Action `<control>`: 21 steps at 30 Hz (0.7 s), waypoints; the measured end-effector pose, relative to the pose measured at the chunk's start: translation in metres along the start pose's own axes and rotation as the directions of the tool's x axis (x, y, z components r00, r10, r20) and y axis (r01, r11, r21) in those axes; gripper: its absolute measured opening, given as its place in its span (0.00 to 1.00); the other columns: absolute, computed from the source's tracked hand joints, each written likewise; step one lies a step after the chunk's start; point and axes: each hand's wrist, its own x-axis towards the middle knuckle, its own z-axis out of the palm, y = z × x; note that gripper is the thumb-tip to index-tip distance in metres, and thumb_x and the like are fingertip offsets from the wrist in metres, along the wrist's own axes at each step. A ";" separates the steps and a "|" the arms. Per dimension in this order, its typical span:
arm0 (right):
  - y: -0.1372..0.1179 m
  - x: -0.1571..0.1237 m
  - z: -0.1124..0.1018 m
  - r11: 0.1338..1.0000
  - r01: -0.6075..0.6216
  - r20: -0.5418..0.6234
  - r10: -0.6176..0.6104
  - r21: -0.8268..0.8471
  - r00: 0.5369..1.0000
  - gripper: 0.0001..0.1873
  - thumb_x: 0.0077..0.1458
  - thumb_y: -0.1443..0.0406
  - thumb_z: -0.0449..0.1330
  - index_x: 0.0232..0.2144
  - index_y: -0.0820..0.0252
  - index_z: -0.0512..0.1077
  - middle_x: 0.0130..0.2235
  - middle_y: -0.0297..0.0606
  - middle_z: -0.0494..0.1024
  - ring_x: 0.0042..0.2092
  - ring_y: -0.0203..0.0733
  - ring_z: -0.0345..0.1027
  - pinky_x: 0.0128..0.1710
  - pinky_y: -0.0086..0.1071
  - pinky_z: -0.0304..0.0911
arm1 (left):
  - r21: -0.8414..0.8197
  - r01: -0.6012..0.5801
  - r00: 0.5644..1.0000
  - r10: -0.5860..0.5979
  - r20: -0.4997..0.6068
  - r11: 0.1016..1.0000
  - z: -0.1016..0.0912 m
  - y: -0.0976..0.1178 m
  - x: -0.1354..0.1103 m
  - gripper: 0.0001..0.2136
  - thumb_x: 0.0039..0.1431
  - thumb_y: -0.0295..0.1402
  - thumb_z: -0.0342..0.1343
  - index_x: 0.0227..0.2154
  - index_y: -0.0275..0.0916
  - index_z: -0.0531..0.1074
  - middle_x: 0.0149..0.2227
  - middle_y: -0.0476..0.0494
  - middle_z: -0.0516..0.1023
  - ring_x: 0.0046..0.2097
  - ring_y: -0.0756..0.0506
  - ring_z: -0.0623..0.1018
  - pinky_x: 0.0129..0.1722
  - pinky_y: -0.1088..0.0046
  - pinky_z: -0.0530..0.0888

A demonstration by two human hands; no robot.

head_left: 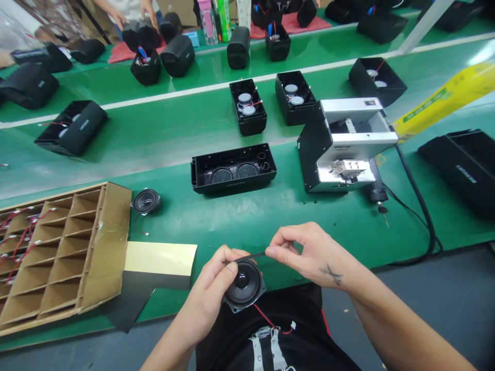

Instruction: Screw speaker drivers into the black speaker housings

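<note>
My left hand [216, 281] grips a round black speaker driver [244, 283] by its square frame, cone facing up, over the table's front edge. A red wire [266, 315] with a small white plug hangs from the driver. Between thumb and fingers, my right hand [297, 250] pinches one end of a thin black strip [257, 255]; its other end meets the driver's upper rim by my left fingers. Beyond my hands lies an open black speaker housing [234, 169] with two round mesh grilles inside. A second speaker driver [146, 201] rests on the green table at left.
A divided cardboard box [104, 247] stands at left beside yellow-backed black sheets [160, 260]. At right are a silver-and-black machine [346, 147], an electric screwdriver [376, 183] and a black cable [419, 201]. Several housings line the bench behind; another person's hands [133, 18] touch some.
</note>
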 end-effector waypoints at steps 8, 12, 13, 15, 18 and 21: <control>0.002 -0.002 0.002 1.000 -0.001 0.004 0.001 0.014 1.000 0.18 0.66 0.53 0.64 0.29 0.58 0.79 0.25 0.29 0.74 0.28 0.33 0.63 0.31 0.30 0.57 | -0.114 0.009 0.999 -0.013 -0.031 0.993 0.008 0.001 0.002 0.15 0.70 0.49 0.59 0.38 0.41 0.72 0.49 0.43 0.80 0.47 0.41 0.82 0.48 0.64 0.78; 0.001 -0.003 0.001 1.000 -0.019 0.006 0.019 0.023 1.000 0.18 0.66 0.53 0.64 0.30 0.58 0.79 0.26 0.30 0.74 0.29 0.34 0.63 0.32 0.30 0.58 | -0.104 0.015 0.998 -0.021 -0.054 0.994 0.009 -0.003 0.004 0.16 0.69 0.51 0.60 0.39 0.41 0.72 0.46 0.43 0.81 0.41 0.43 0.82 0.45 0.63 0.79; 0.002 -0.003 0.001 0.999 -0.022 0.006 0.022 0.027 1.000 0.18 0.66 0.53 0.64 0.29 0.59 0.78 0.26 0.30 0.75 0.29 0.34 0.63 0.32 0.30 0.58 | -0.099 0.018 0.998 -0.023 -0.057 0.995 0.009 -0.003 0.004 0.16 0.69 0.51 0.60 0.39 0.41 0.72 0.45 0.43 0.82 0.40 0.43 0.82 0.45 0.63 0.79; 0.003 -0.004 0.002 0.999 -0.023 0.006 0.022 0.037 1.000 0.18 0.66 0.54 0.64 0.29 0.59 0.78 0.25 0.30 0.74 0.29 0.34 0.63 0.32 0.31 0.58 | -0.096 0.018 0.997 -0.025 -0.070 0.995 0.009 -0.004 0.005 0.16 0.69 0.51 0.60 0.39 0.42 0.72 0.45 0.43 0.82 0.40 0.44 0.82 0.45 0.64 0.79; 0.006 -0.005 0.004 0.999 -0.028 0.012 0.028 0.040 1.000 0.18 0.66 0.54 0.63 0.29 0.59 0.78 0.25 0.30 0.74 0.29 0.34 0.62 0.32 0.31 0.57 | -0.090 0.007 0.996 -0.015 -0.090 0.996 0.010 -0.005 0.006 0.16 0.69 0.50 0.60 0.38 0.41 0.72 0.45 0.44 0.81 0.40 0.44 0.82 0.46 0.64 0.79; 0.007 -0.006 0.006 0.998 -0.036 0.020 0.035 0.049 0.999 0.18 0.66 0.53 0.63 0.29 0.59 0.78 0.26 0.29 0.74 0.29 0.33 0.62 0.32 0.31 0.57 | -0.090 -0.005 0.993 -0.005 -0.115 0.996 0.011 -0.006 0.007 0.16 0.68 0.49 0.62 0.37 0.40 0.73 0.46 0.43 0.80 0.41 0.44 0.83 0.45 0.65 0.79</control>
